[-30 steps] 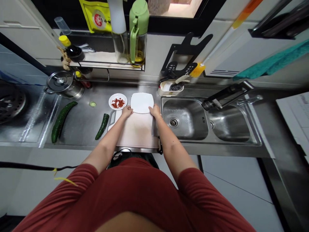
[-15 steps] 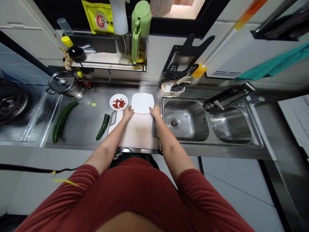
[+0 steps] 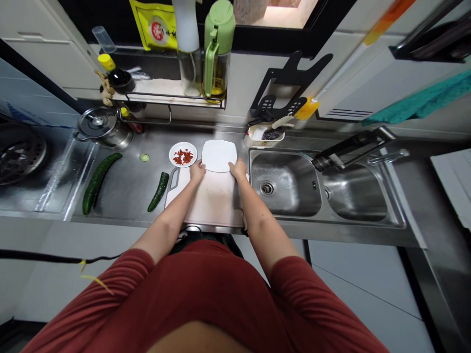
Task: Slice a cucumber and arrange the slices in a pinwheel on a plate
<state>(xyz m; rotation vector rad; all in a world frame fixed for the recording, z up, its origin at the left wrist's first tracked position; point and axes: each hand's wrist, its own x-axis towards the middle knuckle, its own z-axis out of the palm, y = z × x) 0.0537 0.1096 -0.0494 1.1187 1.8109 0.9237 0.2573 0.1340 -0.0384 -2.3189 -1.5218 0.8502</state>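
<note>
Cropped at the top edge: the yellow packet (image 3: 156,29) and the white-necked bottle (image 3: 186,29). Cropped at the left edge: the stove burner (image 3: 22,152). Cropped at the right edge: the teal cloth (image 3: 423,100) and the white sheets (image 3: 454,171). Partly hidden: the cutting board (image 3: 211,198), beneath the square plate (image 3: 219,156) and forearms; most fingers of the left hand (image 3: 197,170) and right hand (image 3: 238,169). Blurred: the dark object beside the right forearm. Too small to read: the packet's lettering.

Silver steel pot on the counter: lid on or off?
On: the round grey lid covers the mouth of the silver steel pot.
</note>
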